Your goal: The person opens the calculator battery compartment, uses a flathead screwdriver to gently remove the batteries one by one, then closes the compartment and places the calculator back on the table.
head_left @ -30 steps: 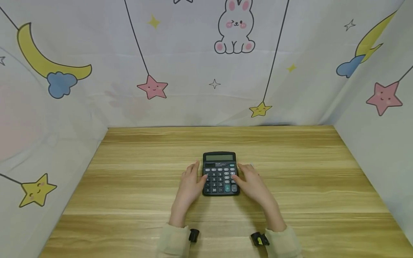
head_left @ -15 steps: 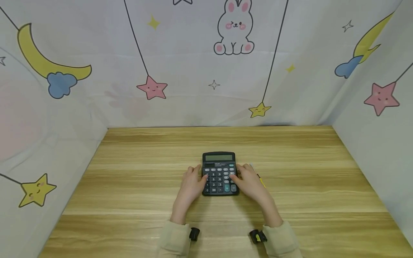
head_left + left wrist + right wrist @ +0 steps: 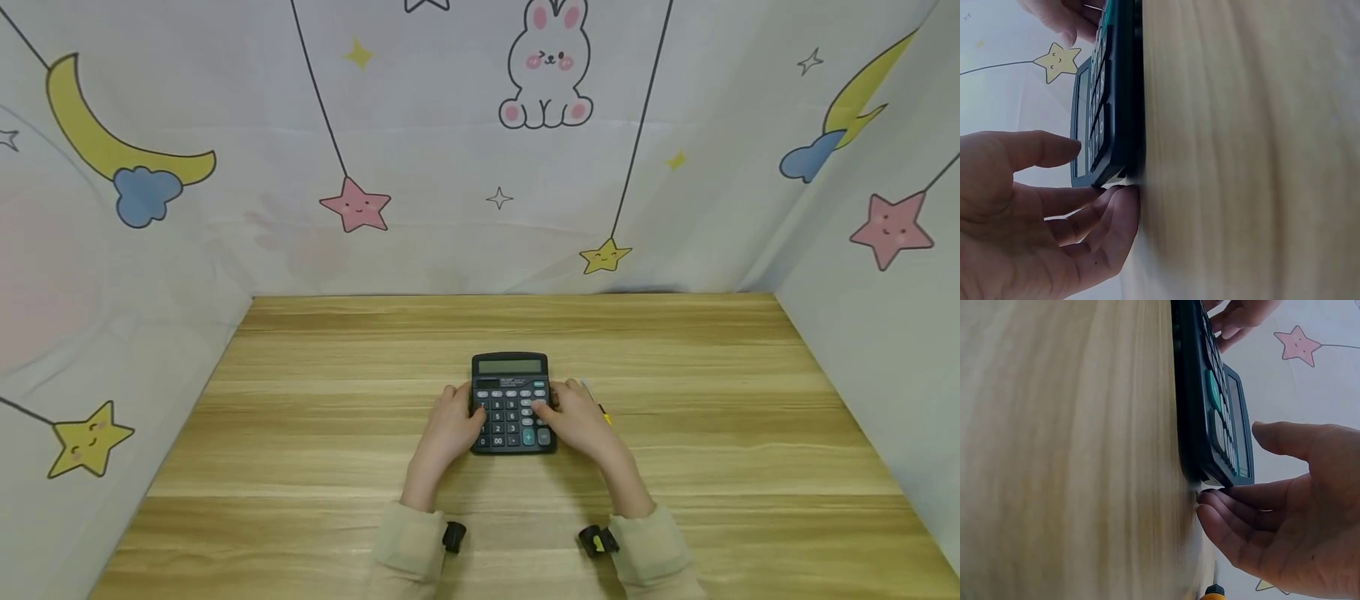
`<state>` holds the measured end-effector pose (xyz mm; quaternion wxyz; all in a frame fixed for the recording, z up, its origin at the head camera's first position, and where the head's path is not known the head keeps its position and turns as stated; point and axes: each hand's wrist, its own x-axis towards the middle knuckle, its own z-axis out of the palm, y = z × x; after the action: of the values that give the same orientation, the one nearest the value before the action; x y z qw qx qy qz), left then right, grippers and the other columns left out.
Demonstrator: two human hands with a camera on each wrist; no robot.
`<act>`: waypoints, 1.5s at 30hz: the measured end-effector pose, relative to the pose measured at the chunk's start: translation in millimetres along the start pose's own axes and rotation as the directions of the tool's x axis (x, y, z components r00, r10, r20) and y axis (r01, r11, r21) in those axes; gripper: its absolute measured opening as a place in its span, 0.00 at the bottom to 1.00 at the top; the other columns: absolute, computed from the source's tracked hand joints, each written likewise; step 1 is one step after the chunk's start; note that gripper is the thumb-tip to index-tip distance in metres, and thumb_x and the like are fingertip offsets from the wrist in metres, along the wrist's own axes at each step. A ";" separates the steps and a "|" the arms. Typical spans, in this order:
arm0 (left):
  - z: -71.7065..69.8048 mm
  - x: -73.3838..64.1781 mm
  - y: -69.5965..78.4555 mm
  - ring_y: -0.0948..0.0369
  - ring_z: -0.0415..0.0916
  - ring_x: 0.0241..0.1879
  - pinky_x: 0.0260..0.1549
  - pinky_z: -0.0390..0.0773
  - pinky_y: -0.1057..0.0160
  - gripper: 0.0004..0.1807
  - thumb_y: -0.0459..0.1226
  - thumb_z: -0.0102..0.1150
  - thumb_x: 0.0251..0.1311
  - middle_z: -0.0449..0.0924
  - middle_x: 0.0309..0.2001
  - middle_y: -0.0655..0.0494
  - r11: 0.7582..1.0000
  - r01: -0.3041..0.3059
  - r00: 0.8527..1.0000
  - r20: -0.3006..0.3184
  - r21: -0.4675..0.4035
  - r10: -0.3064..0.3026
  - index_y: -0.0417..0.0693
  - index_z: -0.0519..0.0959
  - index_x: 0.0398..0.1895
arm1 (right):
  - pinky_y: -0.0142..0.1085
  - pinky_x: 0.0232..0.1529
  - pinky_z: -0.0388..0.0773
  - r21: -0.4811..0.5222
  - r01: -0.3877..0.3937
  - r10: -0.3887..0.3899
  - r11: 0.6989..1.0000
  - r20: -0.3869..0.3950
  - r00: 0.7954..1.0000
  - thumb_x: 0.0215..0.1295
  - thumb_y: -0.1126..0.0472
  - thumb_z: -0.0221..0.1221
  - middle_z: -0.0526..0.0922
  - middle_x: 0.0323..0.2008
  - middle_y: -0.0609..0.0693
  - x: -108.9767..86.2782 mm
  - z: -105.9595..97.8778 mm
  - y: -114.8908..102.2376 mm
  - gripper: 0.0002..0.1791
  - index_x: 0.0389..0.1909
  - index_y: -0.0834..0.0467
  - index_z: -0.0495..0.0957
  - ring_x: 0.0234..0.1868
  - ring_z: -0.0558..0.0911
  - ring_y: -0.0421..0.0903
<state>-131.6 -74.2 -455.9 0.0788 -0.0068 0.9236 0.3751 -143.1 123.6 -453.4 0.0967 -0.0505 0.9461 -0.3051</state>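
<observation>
A black desk calculator [image 3: 512,367] lies on the wooden table, its display toward the back wall. My left hand [image 3: 452,421] is at its left side, thumb over the edge keys. In the left wrist view, the curled fingers [image 3: 1107,234] reach the lower edge of the casing. On the opposite side my right hand [image 3: 577,419] holds the calculator likewise, its thumb over the right-hand keys. The right wrist view shows those fingertips [image 3: 1209,500] tucked at the bottom edge. Fingertips are partly hidden by the casing in the head view.
A screwdriver [image 3: 606,417] with a yellow and black handle lies just right of my right hand, partly covered by it. The wooden table [image 3: 337,358] meets a white printed cloth [image 3: 435,150] at the back and sides.
The left fingers have drawn in from stretched along the side to curl at the calculator's edge. My right hand has shifted slightly left, uncovering more of the screwdriver. The calculator stays put.
</observation>
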 end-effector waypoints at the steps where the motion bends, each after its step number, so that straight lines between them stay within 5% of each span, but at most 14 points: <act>1: 0.2 0.8 -0.2 0.54 0.66 0.40 0.41 0.72 0.56 0.31 0.37 0.54 0.62 0.72 0.47 0.41 1.000 0.002 1.000 0.005 -0.008 -0.002 0.31 0.64 0.67 | 0.48 0.48 0.74 0.007 0.001 -0.001 1.000 -0.002 1.000 0.66 0.50 0.57 0.78 0.43 0.60 0.3 -0.4 -0.1 0.32 0.62 0.69 0.70 0.45 0.74 0.52; 6: 0.6 2.6 1.6 0.54 0.69 0.41 0.47 0.75 0.52 0.32 0.35 0.52 0.61 0.71 0.48 0.40 0.999 0.016 1.000 0.026 -0.040 -0.015 0.28 0.62 0.67 | 0.47 0.49 0.73 0.061 -0.001 0.001 0.998 -0.004 1.000 0.65 0.52 0.58 0.79 0.40 0.58 2.3 -1.7 -0.6 0.31 0.61 0.71 0.70 0.47 0.74 0.52; 13: 1.2 2.6 2.9 0.52 0.70 0.44 0.52 0.74 0.49 0.32 0.35 0.51 0.62 0.71 0.50 0.38 0.998 0.035 0.999 0.033 -0.062 -0.033 0.28 0.61 0.68 | 0.33 0.32 0.68 0.154 -0.042 0.039 0.987 0.021 0.999 0.65 0.53 0.58 0.78 0.30 0.53 4.6 -0.6 0.3 0.31 0.62 0.71 0.69 0.34 0.73 0.46; 45: -2.3 8.2 3.6 0.50 0.70 0.41 0.48 0.74 0.49 0.28 0.34 0.50 0.59 0.72 0.45 0.36 0.982 0.085 0.996 0.041 -0.170 -0.079 0.24 0.68 0.61 | 0.42 0.44 0.75 0.226 -0.084 0.088 0.971 -0.009 0.996 0.66 0.55 0.56 0.80 0.41 0.61 10.1 4.7 0.2 0.26 0.54 0.74 0.74 0.42 0.76 0.50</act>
<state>-140.3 -72.8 -453.0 0.1089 -0.0451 0.8853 0.4499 -151.9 119.6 -458.8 0.1062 0.0046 0.9075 -0.4064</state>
